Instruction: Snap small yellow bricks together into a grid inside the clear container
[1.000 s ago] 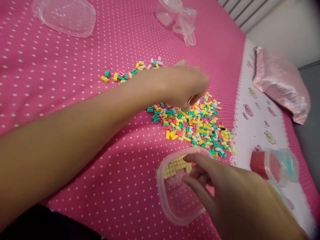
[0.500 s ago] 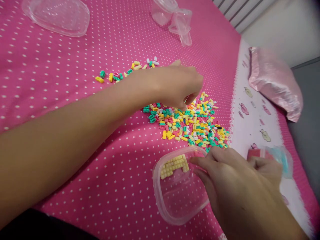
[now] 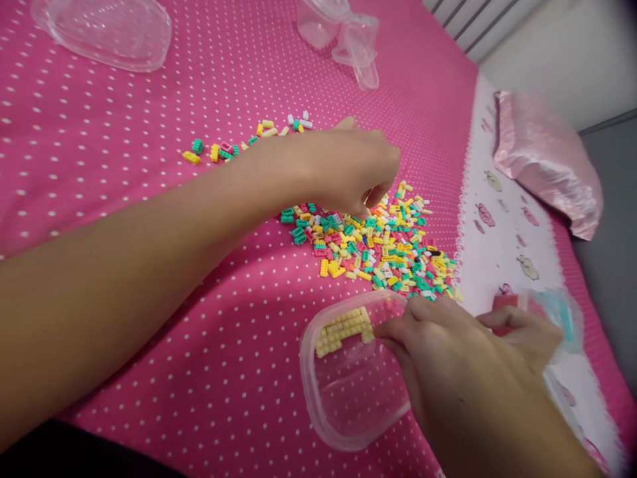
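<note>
My left hand (image 3: 355, 166) reaches over a loose pile of small toy building bricks (image 3: 383, 245) in yellow, green, white and pink. Its fingers are curled down in a pinch, and the fingertips and anything between them are hidden. Lower right, my right hand (image 3: 448, 358) is closed, thumb and index finger pinching the right end of a pale yellow joined-brick piece (image 3: 341, 332). This piece, stepped along its lower side, shows within the outline of a clear plastic container (image 3: 306, 372). My right hand covers the container's right side.
A clear lid (image 3: 109, 40) lies at the upper left, and clear containers (image 3: 323, 26) stand at the top on the pink dotted sheet (image 3: 223, 398). Several stray bricks (image 3: 213, 153) lie left of the pile. At right are a shiny pink pillow (image 3: 547, 159) and a red and teal packet (image 3: 567, 318).
The view has shifted slightly, so things appear a little further left. The fingers of my right hand away from the pinch have spread slightly. My left hand stays over the pile.
</note>
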Tool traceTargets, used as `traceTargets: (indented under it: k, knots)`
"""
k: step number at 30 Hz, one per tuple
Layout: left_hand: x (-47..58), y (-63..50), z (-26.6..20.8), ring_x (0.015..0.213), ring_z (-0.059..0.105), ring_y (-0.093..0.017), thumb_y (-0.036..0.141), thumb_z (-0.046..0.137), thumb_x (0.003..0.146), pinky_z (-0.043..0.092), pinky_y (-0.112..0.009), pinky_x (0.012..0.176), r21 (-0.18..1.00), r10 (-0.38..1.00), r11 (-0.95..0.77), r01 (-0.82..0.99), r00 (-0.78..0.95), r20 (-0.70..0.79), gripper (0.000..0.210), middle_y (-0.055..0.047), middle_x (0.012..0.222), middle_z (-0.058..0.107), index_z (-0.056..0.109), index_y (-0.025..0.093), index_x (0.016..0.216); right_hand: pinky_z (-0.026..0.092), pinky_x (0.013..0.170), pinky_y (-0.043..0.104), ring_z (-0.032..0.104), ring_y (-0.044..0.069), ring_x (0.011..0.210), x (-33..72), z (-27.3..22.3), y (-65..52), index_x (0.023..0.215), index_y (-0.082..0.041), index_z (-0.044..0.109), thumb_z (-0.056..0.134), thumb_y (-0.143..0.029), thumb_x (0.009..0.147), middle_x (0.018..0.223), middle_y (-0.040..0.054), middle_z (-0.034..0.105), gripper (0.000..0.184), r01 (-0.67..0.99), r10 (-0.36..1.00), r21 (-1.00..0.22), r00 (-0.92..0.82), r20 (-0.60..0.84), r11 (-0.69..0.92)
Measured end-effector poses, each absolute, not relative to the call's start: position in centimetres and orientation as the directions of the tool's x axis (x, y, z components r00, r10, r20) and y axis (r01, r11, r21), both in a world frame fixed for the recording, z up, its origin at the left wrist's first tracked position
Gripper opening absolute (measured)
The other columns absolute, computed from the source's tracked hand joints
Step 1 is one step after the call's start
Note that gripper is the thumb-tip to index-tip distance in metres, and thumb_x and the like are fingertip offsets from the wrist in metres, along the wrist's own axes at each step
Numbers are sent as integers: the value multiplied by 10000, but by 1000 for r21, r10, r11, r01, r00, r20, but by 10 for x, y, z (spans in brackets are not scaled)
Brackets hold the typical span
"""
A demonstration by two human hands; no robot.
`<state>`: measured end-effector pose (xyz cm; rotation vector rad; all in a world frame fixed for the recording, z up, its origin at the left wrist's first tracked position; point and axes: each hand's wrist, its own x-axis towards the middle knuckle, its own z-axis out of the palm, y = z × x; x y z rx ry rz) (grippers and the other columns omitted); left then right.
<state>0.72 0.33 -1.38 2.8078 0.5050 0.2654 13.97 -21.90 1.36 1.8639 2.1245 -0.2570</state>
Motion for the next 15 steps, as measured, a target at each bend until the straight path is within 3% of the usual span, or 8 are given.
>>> traceTargets:
  k: [4, 8, 15]
  knots:
    - [8, 2, -12, 813, 651, -211, 319, 645, 795, 379, -408, 920, 217, 359, -918, 332, 928, 101, 228, -4, 829, 748, 762, 270, 985, 372, 598, 357, 582, 237, 654, 138, 14, -220, 733, -268, 697, 629, -240, 736, 664, 52, 575, 75, 985, 928, 51, -137, -347, 164]
    - [7, 3, -13, 804, 640, -197, 320, 645, 788, 389, -409, 925, 223, 370, -914, 339, 922, 116, 229, 12, 835, 744, 759, 276, 982, 368, 605, 358, 580, 246, 664, 136, 13, -223, 724, -269, 681, 646, -224, 710, 665, 47, 561, 59, 982, 957, 130, -97, -272, 137]
    - [6, 5, -15, 808, 647, -218, 330, 665, 772, 406, -421, 908, 240, 345, -921, 308, 930, 130, 240, -7, 825, 736, 762, 256, 978, 377, 631, 367, 556, 217, 632, 130, 16, -217, 693, -256, 645, 640, -201, 729, 653, 27, 552, 66, 977, 971, 168, -94, -219, 133]
